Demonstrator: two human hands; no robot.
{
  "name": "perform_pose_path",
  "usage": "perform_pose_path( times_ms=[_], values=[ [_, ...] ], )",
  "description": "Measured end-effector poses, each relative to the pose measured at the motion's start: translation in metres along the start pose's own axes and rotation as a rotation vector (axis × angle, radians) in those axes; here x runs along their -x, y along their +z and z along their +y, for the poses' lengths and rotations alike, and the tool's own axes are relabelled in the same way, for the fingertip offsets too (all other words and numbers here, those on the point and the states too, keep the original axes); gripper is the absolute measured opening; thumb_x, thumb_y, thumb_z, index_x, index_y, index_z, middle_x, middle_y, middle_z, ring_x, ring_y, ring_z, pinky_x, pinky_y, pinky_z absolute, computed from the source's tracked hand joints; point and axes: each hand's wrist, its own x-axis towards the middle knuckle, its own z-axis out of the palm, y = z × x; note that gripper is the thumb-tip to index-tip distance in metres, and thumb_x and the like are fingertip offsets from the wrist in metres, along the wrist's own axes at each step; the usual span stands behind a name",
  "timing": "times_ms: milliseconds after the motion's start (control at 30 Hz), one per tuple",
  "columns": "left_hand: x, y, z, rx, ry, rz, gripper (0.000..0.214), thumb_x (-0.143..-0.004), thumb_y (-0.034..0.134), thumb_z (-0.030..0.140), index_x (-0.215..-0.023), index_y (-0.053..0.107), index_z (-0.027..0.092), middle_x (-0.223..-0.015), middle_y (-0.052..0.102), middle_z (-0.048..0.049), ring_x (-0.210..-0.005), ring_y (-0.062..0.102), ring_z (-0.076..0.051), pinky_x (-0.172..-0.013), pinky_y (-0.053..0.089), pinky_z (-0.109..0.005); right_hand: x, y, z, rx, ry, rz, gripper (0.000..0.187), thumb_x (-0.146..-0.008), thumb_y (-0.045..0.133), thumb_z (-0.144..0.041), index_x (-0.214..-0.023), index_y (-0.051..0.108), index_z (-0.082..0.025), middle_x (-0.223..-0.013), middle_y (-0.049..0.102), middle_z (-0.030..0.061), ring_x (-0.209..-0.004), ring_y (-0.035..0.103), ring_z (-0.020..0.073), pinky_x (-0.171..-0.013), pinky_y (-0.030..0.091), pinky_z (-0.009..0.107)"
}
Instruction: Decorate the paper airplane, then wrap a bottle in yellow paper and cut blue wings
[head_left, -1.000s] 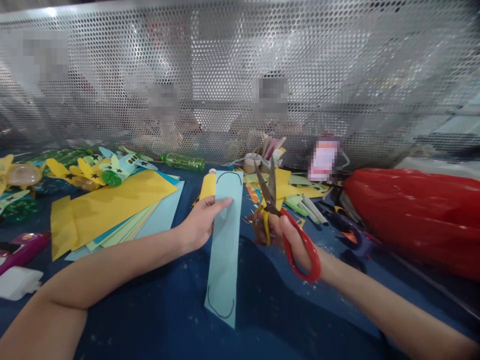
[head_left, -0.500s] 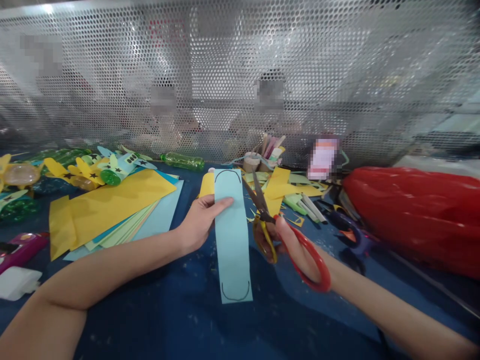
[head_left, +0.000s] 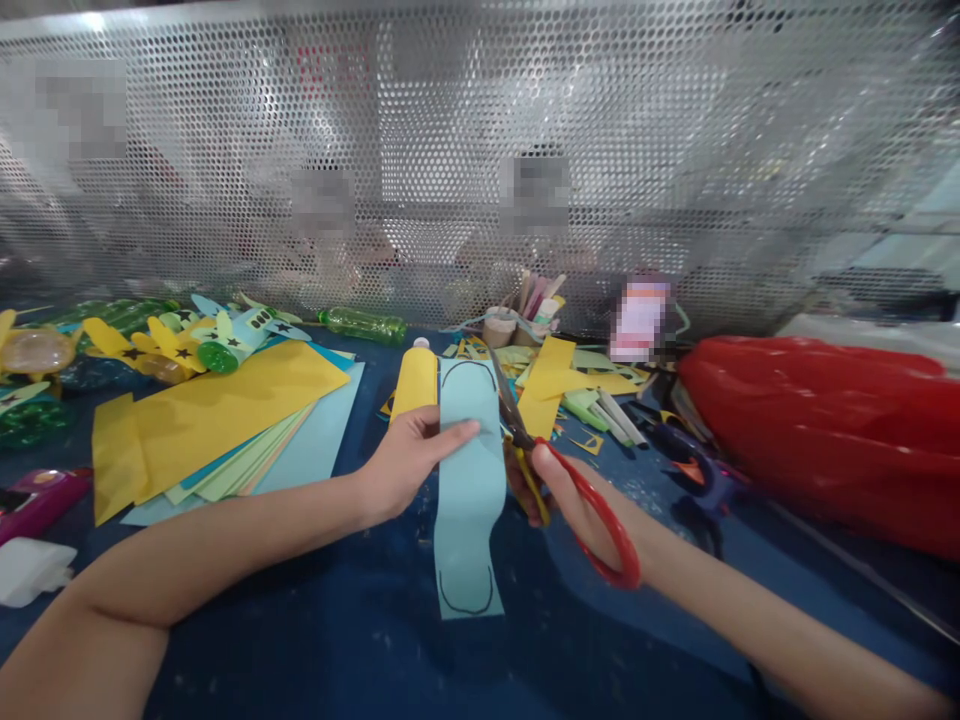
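A light blue paper strip hangs in front of me, with a black curved line drawn near each end. My left hand pinches its left side in the upper half, thumb on the front. The strip bends in its lower part. In my right hand is a pair of scissors with one red and one yellow handle loop. Their blades point upward at the strip's upper right edge; whether they touch the paper I cannot tell. Behind the strip stands a yellow-wrapped bottle with a whitish top.
Coloured paper sheets lie at the left, beside paper-winged bottle crafts. Yellow and green paper scraps spread behind the scissors. A red plastic bag lies at the right. A perforated metal screen stands at the back, people behind it.
The strip has shifted slightly right and down and now curves in its lower half. The scissors have come left to its edge, their blades closer together. More of the yellow-wrapped bottle shows.
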Motion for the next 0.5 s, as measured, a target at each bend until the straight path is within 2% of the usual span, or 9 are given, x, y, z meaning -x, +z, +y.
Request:
perform_pose_path(
  times_ms=[267,500],
  values=[
    [0.0004,-0.0016,-0.0048,0.004,-0.033,0.008,0.03,-0.064,0.083,0.035,-0.079,0.072,0.012,-0.078,0.073,-0.0055,-0.067,0.064,-0.013,-0.066,0.052,-0.026,0.0004,-0.0011,0.0065,0.098,-0.059,0.007,0.065,-0.08,0.016,-0.083,-0.063,0.037,-0.024,-0.06,0.049,0.0022,-0.058,0.052,0.02,-0.061,0.045,0.037],
    [0.0005,-0.0022,-0.0056,-0.021,-0.055,-0.01,0.031,-0.065,0.082,0.035,-0.083,0.073,0.011,-0.079,0.073,-0.0068,-0.068,0.065,-0.014,-0.068,0.053,-0.027,0.0023,-0.0023,0.0038,0.152,-0.049,0.003,0.063,-0.083,0.015,-0.079,-0.066,0.038,-0.023,-0.062,0.051,0.0029,-0.059,0.052,0.0194,-0.061,0.044,0.036]
  ],
)
